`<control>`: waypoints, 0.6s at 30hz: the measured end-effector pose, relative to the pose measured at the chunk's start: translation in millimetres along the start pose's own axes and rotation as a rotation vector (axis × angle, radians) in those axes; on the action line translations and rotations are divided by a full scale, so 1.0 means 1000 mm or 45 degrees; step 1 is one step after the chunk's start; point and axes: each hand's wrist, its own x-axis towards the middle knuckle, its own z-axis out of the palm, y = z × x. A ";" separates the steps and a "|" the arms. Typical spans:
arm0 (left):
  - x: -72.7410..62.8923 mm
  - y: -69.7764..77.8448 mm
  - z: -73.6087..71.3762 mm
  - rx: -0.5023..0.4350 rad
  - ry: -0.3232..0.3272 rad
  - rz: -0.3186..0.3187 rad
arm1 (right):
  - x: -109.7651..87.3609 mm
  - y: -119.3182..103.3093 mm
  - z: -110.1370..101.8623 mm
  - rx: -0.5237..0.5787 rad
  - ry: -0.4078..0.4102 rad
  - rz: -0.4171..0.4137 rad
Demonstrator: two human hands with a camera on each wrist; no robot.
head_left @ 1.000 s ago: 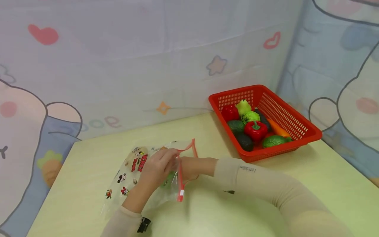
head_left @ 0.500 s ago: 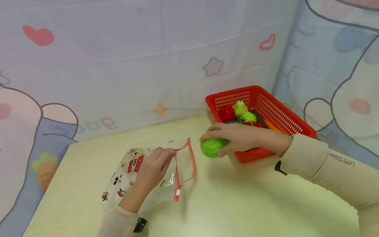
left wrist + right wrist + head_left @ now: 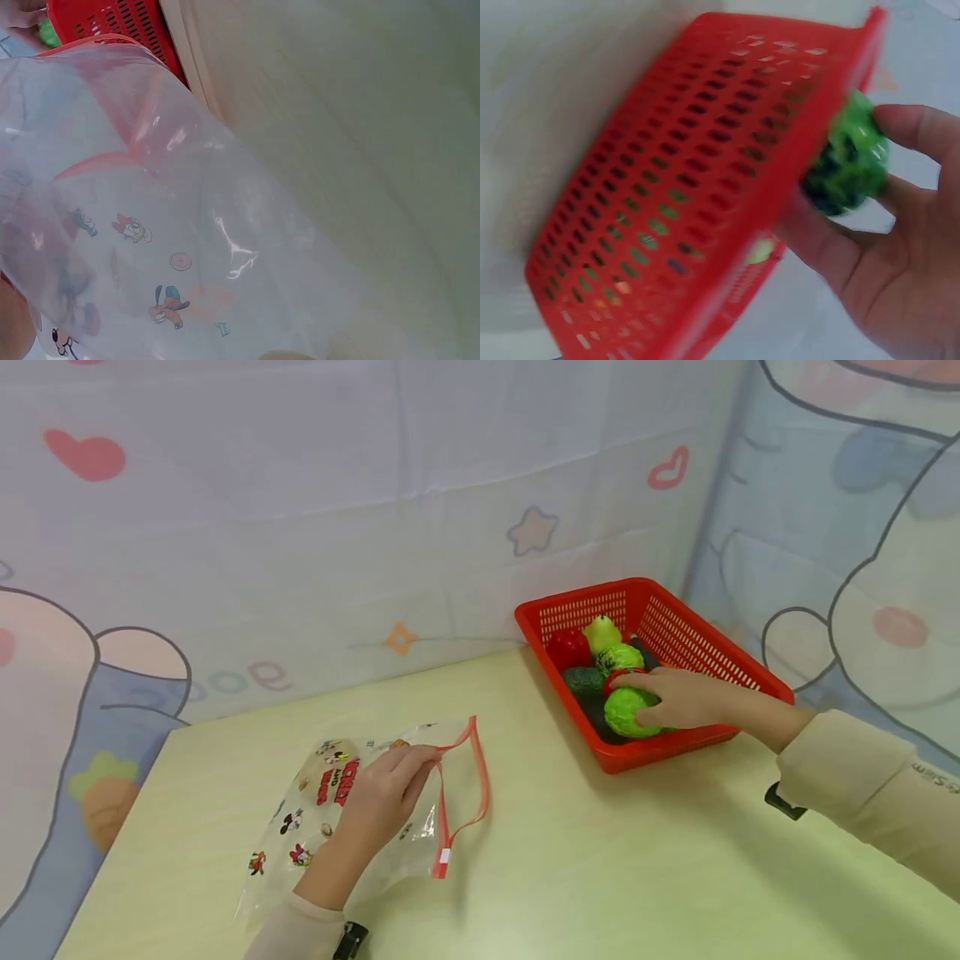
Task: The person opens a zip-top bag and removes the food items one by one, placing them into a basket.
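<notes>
My left hand (image 3: 382,797) pinches the upper opening edge of a clear zip bag (image 3: 300,818) printed with cartoon figures. The bag lies on the table with its red-edged mouth gaping to the right. My right hand (image 3: 678,697) holds a bright green toy cabbage (image 3: 628,713) by its curled fingers, over the front part of the red basket (image 3: 750,681). The right wrist view shows the same cabbage (image 3: 855,161) between thumb and fingers beside the basket's rim (image 3: 780,180). In the left wrist view the bag (image 3: 187,240) covers much of the picture.
Inside the basket lie a red pepper (image 3: 568,648), a pear (image 3: 602,634), a green crinkled vegetable (image 3: 619,660), a dark green one (image 3: 583,682) and others partly under my right hand. A printed cloth (image 3: 300,527) hangs behind the table (image 3: 540,860).
My right hand has come out of the bag with the green toy cabbage and moved right, over to the basket. My left hand has stayed at the bag's opening.
</notes>
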 end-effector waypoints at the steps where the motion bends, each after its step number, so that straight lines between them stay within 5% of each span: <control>1: -0.001 0.000 0.000 0.002 0.003 0.003 | 0.002 0.003 0.002 -0.005 -0.032 0.032; 6: -0.001 -0.001 0.001 0.009 0.005 0.022 | 0.012 0.017 0.001 -0.016 -0.113 0.148; 18: -0.004 0.000 0.004 0.002 -0.002 0.030 | 0.017 0.020 -0.007 -0.112 -0.264 0.169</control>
